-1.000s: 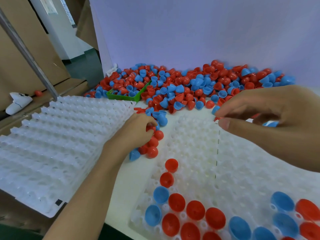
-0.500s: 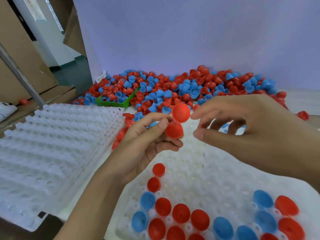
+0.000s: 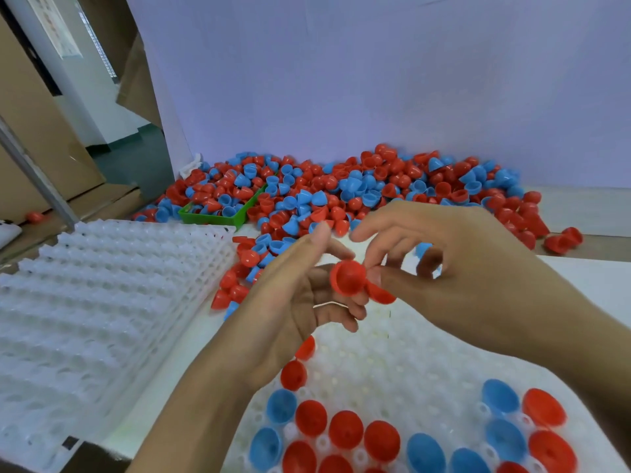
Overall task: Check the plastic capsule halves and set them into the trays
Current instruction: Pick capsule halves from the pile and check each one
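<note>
Red capsule halves (image 3: pixel 348 278), two of them, sit between both hands above the near tray (image 3: pixel 375 377): left hand (image 3: pixel 290 302) cradles them with curled fingers, right hand (image 3: pixel 454 268) pinches one half at thumb and forefinger, its other fingers loosely bent. Best move, likely: pull the two halves apart, turn each to check rim and dome for cracks, then press dome-up onto the next free peg beside the filled rows of red and blue halves (image 3: pixel 345 430). Avoid squeezing, thin plastic may dent. White surface (image 3: pixel 597 268) carries a big loose heap of red and blue halves (image 3: pixel 358 189), a green bin (image 3: pixel 218 216) within it, and a stack of empty white trays (image 3: pixel 102 302) at left. Pale wall behind, cardboard at far left.
</note>
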